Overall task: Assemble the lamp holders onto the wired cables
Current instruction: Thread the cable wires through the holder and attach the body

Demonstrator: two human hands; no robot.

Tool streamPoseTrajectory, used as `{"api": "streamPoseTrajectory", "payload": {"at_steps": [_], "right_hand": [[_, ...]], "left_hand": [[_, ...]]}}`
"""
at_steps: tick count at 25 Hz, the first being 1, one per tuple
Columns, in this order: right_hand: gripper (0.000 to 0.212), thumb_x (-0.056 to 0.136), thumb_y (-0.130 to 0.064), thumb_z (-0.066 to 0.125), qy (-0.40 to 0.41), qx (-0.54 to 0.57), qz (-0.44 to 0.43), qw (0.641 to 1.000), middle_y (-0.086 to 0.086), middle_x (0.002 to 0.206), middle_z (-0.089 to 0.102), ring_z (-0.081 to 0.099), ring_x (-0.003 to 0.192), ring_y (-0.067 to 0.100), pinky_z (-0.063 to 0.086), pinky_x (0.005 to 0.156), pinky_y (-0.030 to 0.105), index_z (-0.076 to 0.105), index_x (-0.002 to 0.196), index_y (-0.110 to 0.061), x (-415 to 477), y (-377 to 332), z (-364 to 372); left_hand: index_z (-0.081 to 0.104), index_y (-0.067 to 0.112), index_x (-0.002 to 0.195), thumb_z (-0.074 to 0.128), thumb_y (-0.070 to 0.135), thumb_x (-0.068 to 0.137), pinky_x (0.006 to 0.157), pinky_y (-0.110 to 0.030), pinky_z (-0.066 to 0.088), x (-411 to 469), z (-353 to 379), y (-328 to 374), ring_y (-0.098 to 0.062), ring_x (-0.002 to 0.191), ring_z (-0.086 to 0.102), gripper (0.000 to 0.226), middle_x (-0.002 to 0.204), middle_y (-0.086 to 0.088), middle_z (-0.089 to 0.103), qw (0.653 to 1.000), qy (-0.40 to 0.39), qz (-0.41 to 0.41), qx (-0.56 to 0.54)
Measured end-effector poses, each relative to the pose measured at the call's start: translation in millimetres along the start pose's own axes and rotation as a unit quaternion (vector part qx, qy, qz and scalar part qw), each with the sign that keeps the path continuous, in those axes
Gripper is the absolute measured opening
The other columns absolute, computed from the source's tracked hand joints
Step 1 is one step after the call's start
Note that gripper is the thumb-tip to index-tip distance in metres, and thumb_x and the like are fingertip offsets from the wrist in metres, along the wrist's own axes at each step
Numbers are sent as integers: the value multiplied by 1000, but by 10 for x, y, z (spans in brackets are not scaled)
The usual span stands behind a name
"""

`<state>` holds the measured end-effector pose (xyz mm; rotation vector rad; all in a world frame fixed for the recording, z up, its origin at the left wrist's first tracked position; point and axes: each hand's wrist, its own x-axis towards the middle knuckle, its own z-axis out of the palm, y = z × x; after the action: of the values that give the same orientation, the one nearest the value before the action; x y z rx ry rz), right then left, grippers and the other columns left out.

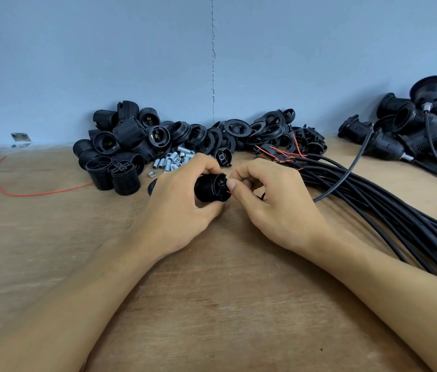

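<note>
Left hand [179, 208]: fingers curled round a black lamp holder [210, 187], at the centre of the worktop [212, 291]. Right hand [273, 202]: thumb and forefinger pinch a red wire end [228, 192] at the holder's back. Loose holders [120, 146] are heaped behind on the left. Cable bundle [378, 208] lies to the right, with metal tubes [170, 162] just behind the left hand.
</note>
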<state>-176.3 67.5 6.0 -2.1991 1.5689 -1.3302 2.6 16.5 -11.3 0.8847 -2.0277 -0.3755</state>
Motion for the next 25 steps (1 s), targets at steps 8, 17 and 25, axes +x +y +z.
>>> {"api": "streamPoseTrajectory", "payload": {"at_steps": [8, 17, 25], "right_hand": [[7, 94, -16, 66, -2, 10, 14, 1000, -3, 77, 64, 57, 77, 12, 45, 73, 23, 68, 88, -18, 2, -9, -3], [7, 94, -17, 66, -6, 7, 17, 1000, -3, 78, 64, 58, 78, 13, 46, 74, 27, 69, 89, -16, 5, -6, -4], [7, 94, -17, 66, -23, -2, 16, 1000, -4, 78, 62, 56, 77, 14, 48, 73, 28, 69, 88, -16, 7, 9, 2]], "left_hand": [[57, 39, 104, 76, 30, 72, 84, -5, 40, -3, -5, 15, 0, 97, 65, 38, 98, 19, 68, 1000, 1, -2, 13], [61, 36, 108, 83, 23, 73, 89, -5, 38, -9, -7, 3, -2, 102, 62, 43, 104, 15, 67, 999, -11, -2, 45], [58, 43, 107, 80, 34, 71, 86, -5, 37, -21, -17, 28, -1, 97, 59, 43, 100, 16, 65, 998, -11, 5, 65]]}}
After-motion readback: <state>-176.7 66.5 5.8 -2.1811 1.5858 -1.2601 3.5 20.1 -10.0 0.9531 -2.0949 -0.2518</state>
